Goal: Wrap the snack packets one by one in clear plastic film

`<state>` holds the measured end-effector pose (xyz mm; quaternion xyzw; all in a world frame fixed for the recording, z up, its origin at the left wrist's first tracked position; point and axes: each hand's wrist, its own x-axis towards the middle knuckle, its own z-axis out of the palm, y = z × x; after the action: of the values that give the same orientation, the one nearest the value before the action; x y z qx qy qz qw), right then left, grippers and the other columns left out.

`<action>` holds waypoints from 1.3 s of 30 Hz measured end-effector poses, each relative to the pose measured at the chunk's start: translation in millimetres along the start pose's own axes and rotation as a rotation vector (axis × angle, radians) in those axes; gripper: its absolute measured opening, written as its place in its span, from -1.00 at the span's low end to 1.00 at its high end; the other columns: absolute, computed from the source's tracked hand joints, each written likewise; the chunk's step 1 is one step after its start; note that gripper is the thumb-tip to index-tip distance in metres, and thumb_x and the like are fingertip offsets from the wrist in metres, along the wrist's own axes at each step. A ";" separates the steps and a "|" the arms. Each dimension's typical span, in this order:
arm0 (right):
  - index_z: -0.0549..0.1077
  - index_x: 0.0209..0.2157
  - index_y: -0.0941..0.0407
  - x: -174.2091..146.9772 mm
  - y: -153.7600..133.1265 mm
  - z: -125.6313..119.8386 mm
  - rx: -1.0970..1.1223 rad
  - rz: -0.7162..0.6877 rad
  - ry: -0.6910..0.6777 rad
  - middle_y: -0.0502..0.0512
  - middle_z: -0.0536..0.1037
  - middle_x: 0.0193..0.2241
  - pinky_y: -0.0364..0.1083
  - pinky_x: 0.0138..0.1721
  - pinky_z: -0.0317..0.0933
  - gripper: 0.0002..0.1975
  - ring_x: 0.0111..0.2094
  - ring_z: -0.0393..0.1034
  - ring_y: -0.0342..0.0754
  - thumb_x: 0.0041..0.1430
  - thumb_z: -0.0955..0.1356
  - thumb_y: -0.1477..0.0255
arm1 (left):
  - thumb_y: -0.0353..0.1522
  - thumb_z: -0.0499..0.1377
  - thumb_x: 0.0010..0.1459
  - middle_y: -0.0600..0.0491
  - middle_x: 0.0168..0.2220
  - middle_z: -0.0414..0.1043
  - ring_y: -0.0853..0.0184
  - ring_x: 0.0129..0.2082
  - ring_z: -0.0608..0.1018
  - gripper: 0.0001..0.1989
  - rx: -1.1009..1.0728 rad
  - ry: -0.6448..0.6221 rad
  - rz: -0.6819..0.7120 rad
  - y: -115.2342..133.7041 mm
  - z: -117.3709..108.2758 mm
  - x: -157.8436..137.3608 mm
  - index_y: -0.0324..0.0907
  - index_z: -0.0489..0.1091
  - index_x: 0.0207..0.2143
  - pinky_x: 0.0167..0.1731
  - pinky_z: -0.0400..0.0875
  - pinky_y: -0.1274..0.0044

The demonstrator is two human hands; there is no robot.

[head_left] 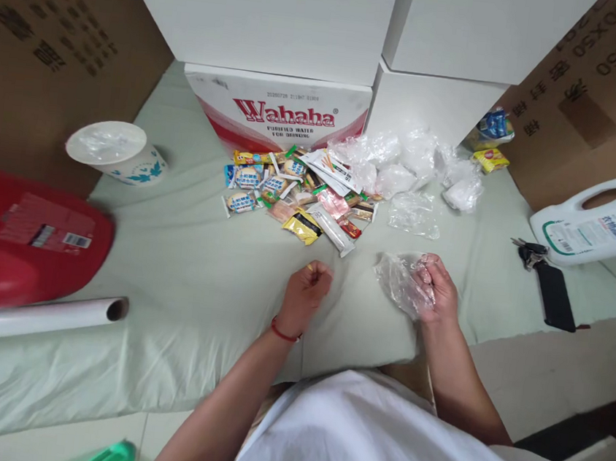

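Observation:
My right hand grips a crumpled clear plastic bag by its right side, holding it over the green cloth. To the left of it, my left hand is closed with its fingers curled in. A tiny yellow spot shows at its fingertips, and whatever it holds, if anything, is hidden. Just beyond the hands lies a pile of small wrapped snacks, including a yellow packet and a silver-white stick packet. Another flat clear bag rests beyond the one I hold.
Bunched plastic bags lie before white boxes and a Wahaha carton. At left are a paper tub, a red container and a white roll. A white jug, keys and a black phone lie right.

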<state>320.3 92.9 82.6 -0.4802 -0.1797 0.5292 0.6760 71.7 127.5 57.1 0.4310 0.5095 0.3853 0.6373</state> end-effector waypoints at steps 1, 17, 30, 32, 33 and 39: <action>0.39 -0.43 0.07 -0.3 -0.2 -0.7 0.025 0.028 -0.025 -0.21 0.18 -0.66 -0.26 -0.74 -0.20 -0.60 -0.70 -0.16 -0.30 -0.09 0.64 0.28 | -0.23 0.28 0.08 0.16 -0.52 0.36 0.44 -0.53 0.32 -0.82 0.036 -0.004 0.047 0.8 3.1 0.3 -0.14 0.40 -0.44 -0.49 0.21 0.58; 0.36 -0.42 0.02 -3.2 10.1 3.5 0.180 0.090 -0.039 -0.21 0.22 -0.65 -0.19 -0.63 0.10 -0.64 -0.69 0.01 -0.23 0.01 0.60 0.28 | -0.22 0.28 0.15 0.08 -0.41 0.55 0.37 -0.42 0.48 -0.81 0.085 -0.087 0.108 -6.2 43.0 -1.1 -0.17 0.56 -0.30 -0.34 0.33 0.53; 0.60 -0.12 0.01 4.0 22.5 -18.6 -0.777 -0.248 -0.101 -0.01 0.54 -0.33 -0.13 -0.38 0.30 -0.67 -0.42 0.31 -0.12 0.11 0.56 0.21 | -0.09 0.57 -0.17 0.24 -0.57 0.25 0.62 -0.63 0.13 -0.47 -0.535 -0.326 -0.221 2.3 14.8 1.3 -0.20 0.40 -0.35 -0.61 -0.02 0.66; 0.54 0.11 -0.08 1.9 18.9 -19.9 -0.966 -0.479 -0.217 0.09 0.54 -0.01 0.01 -0.07 0.39 -0.49 -0.14 0.42 0.01 0.10 0.56 0.26 | -0.12 0.57 -0.16 0.24 -0.55 0.25 0.63 -0.63 0.12 -0.48 -0.563 -0.315 -0.223 1.9 13.3 3.3 -0.20 0.39 -0.35 -0.62 -0.02 0.67; 0.51 0.17 -0.11 0.7 16.9 -19.1 -1.036 -0.571 -0.272 0.13 0.49 0.10 0.09 0.05 0.37 -0.42 -0.02 0.40 0.07 0.11 0.56 0.28 | -0.13 0.57 -0.16 0.24 -0.55 0.25 0.64 -0.63 0.12 -0.48 -0.570 -0.316 -0.226 1.7 13.2 4.1 -0.20 0.39 -0.35 -0.62 -0.02 0.68; 0.69 -0.16 -0.19 -5.3 10.5 -3.2 -1.146 -0.793 -0.397 0.09 0.55 0.07 0.25 0.19 0.24 -0.85 0.10 0.33 0.18 0.26 0.47 0.30 | -0.13 0.57 -0.17 0.24 -0.55 0.25 0.63 -0.63 0.11 -0.48 -0.563 -0.325 -0.230 -0.6 13.7 7.2 -0.21 0.40 -0.37 -0.63 -0.02 0.68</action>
<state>315.0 86.5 73.7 -0.5528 -0.7089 0.1441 0.4137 86.5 131.9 55.7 0.2339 0.3202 0.3627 0.8434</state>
